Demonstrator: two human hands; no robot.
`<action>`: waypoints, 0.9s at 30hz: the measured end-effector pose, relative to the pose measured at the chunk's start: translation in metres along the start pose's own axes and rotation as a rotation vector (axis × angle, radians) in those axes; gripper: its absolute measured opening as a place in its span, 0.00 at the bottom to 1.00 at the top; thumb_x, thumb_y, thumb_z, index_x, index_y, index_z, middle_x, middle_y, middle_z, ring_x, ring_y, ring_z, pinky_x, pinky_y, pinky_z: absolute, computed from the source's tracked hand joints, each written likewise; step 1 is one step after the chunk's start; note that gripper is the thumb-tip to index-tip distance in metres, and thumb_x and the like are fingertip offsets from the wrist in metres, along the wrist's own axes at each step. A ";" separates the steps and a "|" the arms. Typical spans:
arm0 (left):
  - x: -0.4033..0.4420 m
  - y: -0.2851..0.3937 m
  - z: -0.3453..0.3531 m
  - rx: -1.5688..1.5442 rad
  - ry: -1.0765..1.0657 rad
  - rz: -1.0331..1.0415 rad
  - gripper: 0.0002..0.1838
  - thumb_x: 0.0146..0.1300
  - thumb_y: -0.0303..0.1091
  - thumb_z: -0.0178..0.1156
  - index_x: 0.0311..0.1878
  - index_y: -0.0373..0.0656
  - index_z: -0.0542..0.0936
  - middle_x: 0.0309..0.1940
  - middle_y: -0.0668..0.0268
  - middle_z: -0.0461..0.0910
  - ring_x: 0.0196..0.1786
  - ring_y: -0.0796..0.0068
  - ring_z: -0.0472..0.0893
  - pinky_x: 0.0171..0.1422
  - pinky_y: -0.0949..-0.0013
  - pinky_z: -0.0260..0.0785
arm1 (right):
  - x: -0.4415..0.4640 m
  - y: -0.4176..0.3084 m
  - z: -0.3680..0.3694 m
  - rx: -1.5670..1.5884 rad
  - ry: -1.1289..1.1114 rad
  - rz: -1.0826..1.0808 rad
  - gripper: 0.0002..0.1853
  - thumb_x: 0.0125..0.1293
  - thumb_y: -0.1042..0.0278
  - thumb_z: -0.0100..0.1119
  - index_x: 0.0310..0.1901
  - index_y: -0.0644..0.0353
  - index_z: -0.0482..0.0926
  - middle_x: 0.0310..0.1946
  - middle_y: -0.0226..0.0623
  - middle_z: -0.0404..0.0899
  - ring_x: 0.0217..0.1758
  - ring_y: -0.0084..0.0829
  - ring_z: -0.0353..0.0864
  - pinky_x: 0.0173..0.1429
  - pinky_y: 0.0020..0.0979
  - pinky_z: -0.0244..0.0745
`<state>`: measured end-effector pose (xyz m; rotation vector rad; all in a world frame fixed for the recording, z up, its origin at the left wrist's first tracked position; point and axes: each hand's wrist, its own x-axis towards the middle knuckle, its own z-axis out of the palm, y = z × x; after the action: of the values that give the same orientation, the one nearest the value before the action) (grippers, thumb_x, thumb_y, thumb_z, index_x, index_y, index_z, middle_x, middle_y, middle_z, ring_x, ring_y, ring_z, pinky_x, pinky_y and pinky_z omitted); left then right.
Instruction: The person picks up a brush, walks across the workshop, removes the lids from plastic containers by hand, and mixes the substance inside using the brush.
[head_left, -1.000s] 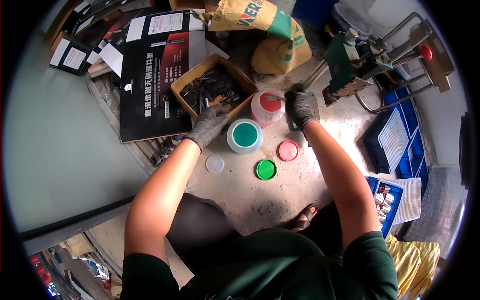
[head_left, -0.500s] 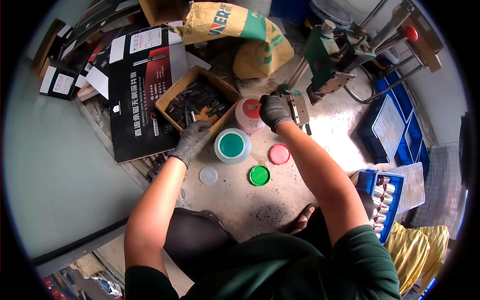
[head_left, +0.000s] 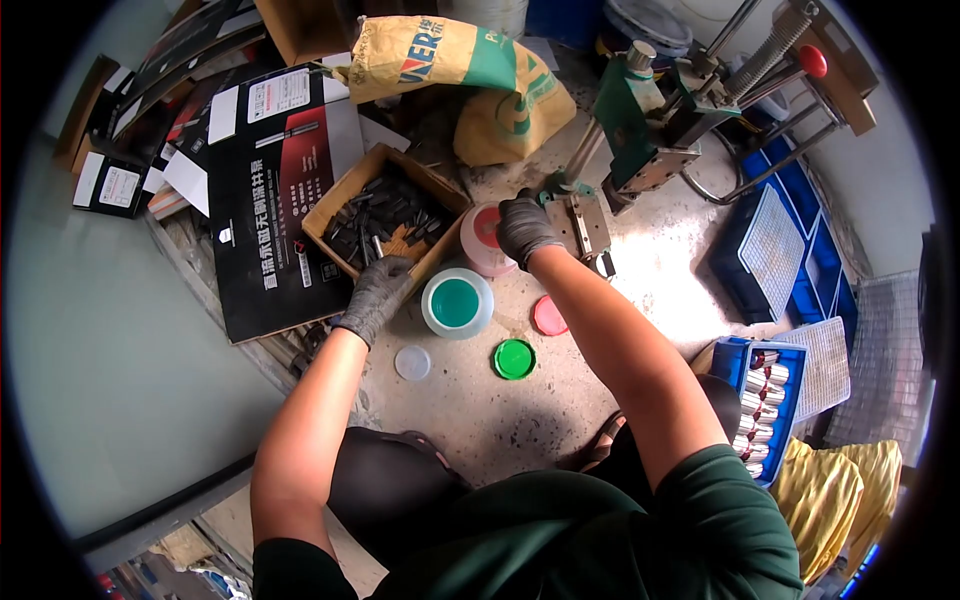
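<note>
My left hand (head_left: 376,292), in a grey glove, is closed on a small silver metal cylinder (head_left: 377,246) at the near edge of a cardboard box (head_left: 335,193). Many small dark parts (head_left: 385,208) lie inside that box. Also gloved, my right hand (head_left: 527,234) is closed and partly covers a jar of red liquid (head_left: 480,243); what its fingers hold, if anything, I cannot make out. Below the red jar stands an uncapped white jar (head_left: 458,303) with green liquid. On the floor lie a green lid (head_left: 515,359), a red lid (head_left: 549,315) and a whitish lid (head_left: 412,363).
A green hand press (head_left: 640,130) with a red-knobbed lever stands beyond my right hand. At right, a blue crate (head_left: 733,385) holds several shiny metal cylinders. A yellow sack (head_left: 510,130) lies behind the box, and flat black cartons (head_left: 270,215) are at left.
My right hand has moved left, closer over the red jar. My left hand stays at the box edge with the metal cylinder. The whole view has shifted slightly.
</note>
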<state>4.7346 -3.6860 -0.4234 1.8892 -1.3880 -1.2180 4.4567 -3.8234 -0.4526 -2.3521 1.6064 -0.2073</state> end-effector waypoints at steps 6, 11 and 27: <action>0.003 -0.002 0.001 -0.007 0.001 -0.014 0.20 0.69 0.28 0.64 0.63 0.37 0.82 0.56 0.56 0.85 0.59 0.65 0.82 0.67 0.65 0.74 | 0.001 -0.012 -0.009 0.015 -0.049 0.004 0.15 0.58 0.63 0.65 0.45 0.60 0.88 0.42 0.60 0.86 0.51 0.52 0.87 0.55 0.43 0.83; 0.009 -0.013 0.002 -0.071 -0.010 0.025 0.20 0.68 0.31 0.65 0.62 0.36 0.82 0.56 0.54 0.85 0.59 0.64 0.84 0.66 0.64 0.75 | 0.002 -0.019 -0.008 0.078 -0.123 0.014 0.16 0.61 0.63 0.64 0.48 0.59 0.85 0.49 0.56 0.85 0.54 0.54 0.85 0.57 0.47 0.80; 0.110 0.069 0.060 0.351 -0.318 0.584 0.48 0.48 0.37 0.81 0.74 0.44 0.70 0.67 0.47 0.77 0.68 0.46 0.77 0.75 0.56 0.70 | -0.035 0.040 0.021 0.735 0.090 0.322 0.12 0.63 0.70 0.63 0.46 0.63 0.87 0.42 0.58 0.87 0.52 0.55 0.86 0.57 0.46 0.80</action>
<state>4.6575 -3.8064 -0.4377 1.3492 -2.2464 -1.0441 4.4142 -3.8016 -0.4836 -1.5323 1.5623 -0.7011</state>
